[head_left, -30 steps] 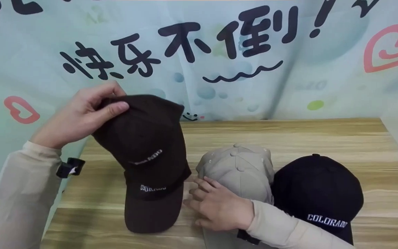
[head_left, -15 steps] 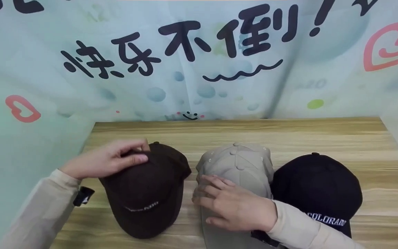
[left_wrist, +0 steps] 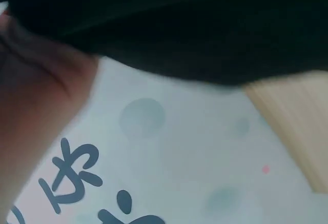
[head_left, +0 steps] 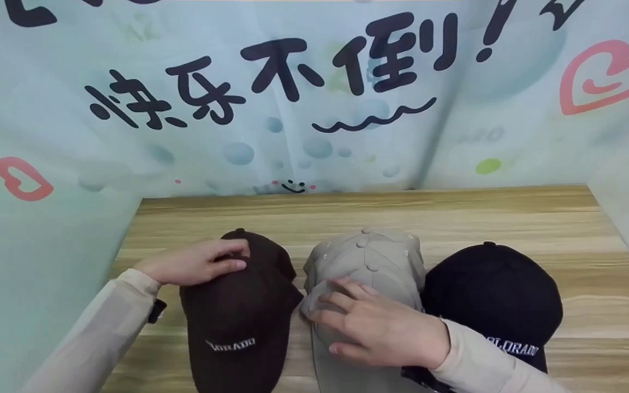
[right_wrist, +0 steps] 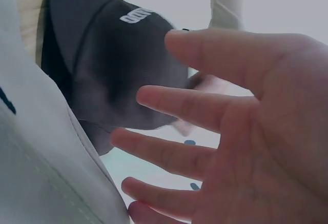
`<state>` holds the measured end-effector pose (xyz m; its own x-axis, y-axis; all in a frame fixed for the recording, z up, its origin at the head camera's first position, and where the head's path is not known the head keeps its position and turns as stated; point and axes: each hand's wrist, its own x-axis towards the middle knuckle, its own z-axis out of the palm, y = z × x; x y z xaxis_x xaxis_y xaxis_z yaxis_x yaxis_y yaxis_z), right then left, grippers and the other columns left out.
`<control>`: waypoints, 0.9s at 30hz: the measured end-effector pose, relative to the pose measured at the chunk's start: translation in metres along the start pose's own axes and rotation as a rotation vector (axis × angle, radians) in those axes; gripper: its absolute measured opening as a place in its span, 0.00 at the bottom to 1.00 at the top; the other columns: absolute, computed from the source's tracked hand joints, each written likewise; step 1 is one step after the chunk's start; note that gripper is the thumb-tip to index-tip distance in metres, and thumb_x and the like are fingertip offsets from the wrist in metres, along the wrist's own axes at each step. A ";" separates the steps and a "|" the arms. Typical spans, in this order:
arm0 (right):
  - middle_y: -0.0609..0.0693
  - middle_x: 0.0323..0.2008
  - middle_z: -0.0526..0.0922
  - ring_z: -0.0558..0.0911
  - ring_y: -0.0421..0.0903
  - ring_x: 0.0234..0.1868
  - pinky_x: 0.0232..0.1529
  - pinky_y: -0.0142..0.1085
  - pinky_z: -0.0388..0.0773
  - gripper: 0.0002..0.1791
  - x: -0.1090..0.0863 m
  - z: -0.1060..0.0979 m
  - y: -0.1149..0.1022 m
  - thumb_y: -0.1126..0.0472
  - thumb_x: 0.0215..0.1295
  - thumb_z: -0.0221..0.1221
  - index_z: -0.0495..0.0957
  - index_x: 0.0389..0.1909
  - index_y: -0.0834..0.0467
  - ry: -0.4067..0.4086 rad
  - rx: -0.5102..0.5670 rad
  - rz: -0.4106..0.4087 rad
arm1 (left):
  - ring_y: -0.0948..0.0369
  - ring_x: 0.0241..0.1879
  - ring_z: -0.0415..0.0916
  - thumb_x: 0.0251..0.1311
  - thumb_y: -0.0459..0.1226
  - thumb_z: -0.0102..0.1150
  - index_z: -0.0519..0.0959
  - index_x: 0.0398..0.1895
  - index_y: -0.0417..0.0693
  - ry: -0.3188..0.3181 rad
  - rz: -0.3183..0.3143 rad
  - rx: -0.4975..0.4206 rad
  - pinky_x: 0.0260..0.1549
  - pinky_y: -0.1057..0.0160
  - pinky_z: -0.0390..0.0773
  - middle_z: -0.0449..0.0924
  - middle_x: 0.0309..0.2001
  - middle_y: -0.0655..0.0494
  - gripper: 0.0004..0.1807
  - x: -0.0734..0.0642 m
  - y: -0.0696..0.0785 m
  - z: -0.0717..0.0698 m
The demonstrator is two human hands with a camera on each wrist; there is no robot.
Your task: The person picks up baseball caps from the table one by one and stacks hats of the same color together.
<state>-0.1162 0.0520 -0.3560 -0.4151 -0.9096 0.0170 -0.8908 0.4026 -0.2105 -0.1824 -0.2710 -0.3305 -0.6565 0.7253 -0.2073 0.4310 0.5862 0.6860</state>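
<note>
My left hand (head_left: 197,265) pinches the crown of a dark brown baseball cap (head_left: 238,314), thumb on top and fingers tucked behind. This cap sits over another brown baseball cap (head_left: 268,248), whose back and top button show behind it. In the left wrist view the held cap (left_wrist: 205,34) is a dark blur. My right hand (head_left: 380,330) hovers at a stack of beige baseball caps (head_left: 391,251), fingers spread and straight. The right wrist view shows the right hand (right_wrist: 271,111) holding nothing, between the beige cap (right_wrist: 41,157) and the brown cap (right_wrist: 133,65).
A black baseball cap (head_left: 492,295) with white COLORADO lettering stands to the right of the beige stack, partly behind the right sleeve. All the caps are on a wood-grain table (head_left: 456,213). A printed cloth backdrop (head_left: 211,164) rises behind and at the sides.
My left hand has lowered the brown cap from the air onto the other brown cap and moved right with it. The right hand has shifted slightly right over the beige caps.
</note>
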 end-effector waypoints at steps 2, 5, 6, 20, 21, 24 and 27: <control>0.53 0.60 0.72 0.63 0.61 0.66 0.66 0.50 0.57 0.26 -0.001 0.000 0.000 0.49 0.68 0.57 0.71 0.64 0.53 0.002 0.002 0.004 | 0.62 0.29 0.66 0.72 0.39 0.49 0.71 0.38 0.47 0.014 -0.055 0.060 0.32 0.62 0.67 0.67 0.30 0.59 0.06 0.002 -0.004 0.000; 0.53 0.61 0.71 0.63 0.61 0.66 0.66 0.51 0.57 0.27 -0.003 -0.001 0.001 0.49 0.68 0.57 0.69 0.66 0.53 0.005 0.023 0.008 | 0.59 0.31 0.68 0.68 0.45 0.55 0.69 0.42 0.45 0.003 -0.139 0.084 0.34 0.58 0.68 0.68 0.31 0.56 0.13 0.004 -0.009 0.001; 0.53 0.61 0.71 0.62 0.62 0.66 0.66 0.51 0.57 0.27 -0.003 -0.002 0.002 0.49 0.68 0.57 0.69 0.66 0.53 0.007 0.038 0.009 | 0.57 0.33 0.69 0.66 0.49 0.58 0.67 0.44 0.45 0.001 -0.165 0.095 0.36 0.56 0.68 0.69 0.33 0.54 0.18 0.004 -0.010 0.003; 0.54 0.64 0.69 0.58 0.63 0.69 0.65 0.56 0.57 0.26 -0.022 -0.015 0.019 0.52 0.70 0.55 0.68 0.67 0.53 0.037 0.159 0.086 | 0.34 0.64 0.51 0.59 0.54 0.63 0.58 0.70 0.48 0.193 -0.201 0.365 0.50 0.29 0.59 0.50 0.66 0.31 0.41 0.006 -0.009 0.045; 0.54 0.64 0.69 0.58 0.62 0.69 0.64 0.56 0.57 0.26 -0.024 -0.016 0.020 0.52 0.70 0.55 0.67 0.67 0.53 0.040 0.162 0.096 | 0.33 0.66 0.48 0.60 0.54 0.62 0.58 0.71 0.48 0.183 -0.198 0.362 0.51 0.27 0.57 0.47 0.68 0.31 0.41 0.006 -0.009 0.047; 0.54 0.65 0.69 0.58 0.61 0.70 0.64 0.56 0.57 0.26 -0.031 -0.019 0.026 0.52 0.71 0.55 0.67 0.67 0.54 0.058 0.176 0.125 | 0.31 0.68 0.41 0.56 0.59 0.63 0.55 0.73 0.51 0.150 -0.211 0.364 0.52 0.24 0.53 0.40 0.72 0.31 0.47 0.004 -0.010 0.053; 0.55 0.64 0.69 0.58 0.61 0.70 0.65 0.57 0.56 0.26 -0.039 -0.021 0.033 0.51 0.71 0.55 0.68 0.67 0.54 0.088 0.185 0.148 | 0.30 0.68 0.42 0.49 0.62 0.66 0.54 0.74 0.52 0.135 -0.248 0.398 0.51 0.23 0.52 0.39 0.72 0.31 0.53 0.005 -0.013 0.056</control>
<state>-0.1334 0.1030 -0.3427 -0.5604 -0.8263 0.0558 -0.7734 0.4981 -0.3921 -0.1568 -0.2550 -0.3798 -0.8325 0.5083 -0.2203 0.4374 0.8472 0.3016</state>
